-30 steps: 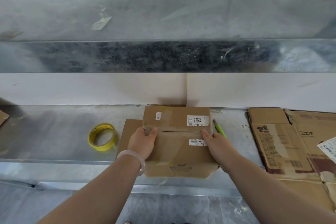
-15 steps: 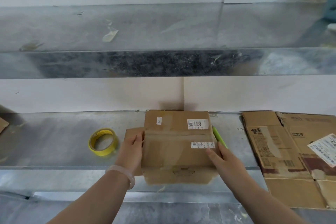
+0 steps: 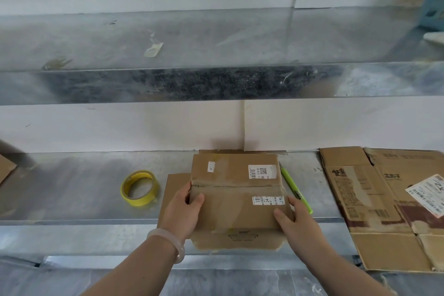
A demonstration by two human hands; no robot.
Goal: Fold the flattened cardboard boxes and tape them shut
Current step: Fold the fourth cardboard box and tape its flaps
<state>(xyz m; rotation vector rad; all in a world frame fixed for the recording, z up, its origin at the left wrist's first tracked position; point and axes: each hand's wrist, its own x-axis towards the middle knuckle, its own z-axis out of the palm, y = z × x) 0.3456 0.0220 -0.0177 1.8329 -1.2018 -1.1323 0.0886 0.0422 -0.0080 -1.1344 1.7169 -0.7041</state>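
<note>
A small brown cardboard box (image 3: 236,197) with white barcode labels sits on the metal shelf (image 3: 72,187), its top flaps closed along a middle seam. My left hand (image 3: 185,209) grips its left side, thumb over the top edge. At the right side, my right hand (image 3: 296,218) holds the box with its thumb on top. A flat cardboard piece (image 3: 174,187) lies under the box at the left. A yellow tape roll (image 3: 139,187) rests on the shelf to the left of the box.
A green utility knife (image 3: 294,188) lies just right of the box. Flattened cardboard boxes (image 3: 384,204) are spread at the right, overhanging the shelf edge. An upper metal shelf (image 3: 216,55) runs above, and a cardboard corner (image 3: 6,168) shows at the far left.
Both hands have shifted from pressing the top flaps near the seam to holding the box by its sides. The view has tilted upward slightly.
</note>
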